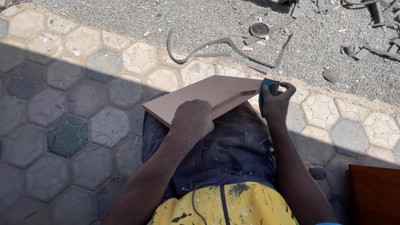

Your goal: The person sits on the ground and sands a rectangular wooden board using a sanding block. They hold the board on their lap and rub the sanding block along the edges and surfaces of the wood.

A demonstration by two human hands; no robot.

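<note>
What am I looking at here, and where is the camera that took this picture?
There is no machine here: a person works with two bare hands, and the one camera sits on their head, looking down. That is why you see their lap, dark spattered trousers and yellow shirt from above. The left hand presses on a flat pale-brown wooden board that rests across the lap. The right hand grips a small teal tool against the board's right edge; what kind of tool it is cannot be told. Below is a floor of hexagonal paving tiles. Beyond it lies grey gravel strewn with grey strips and a round metal lid.
</note>
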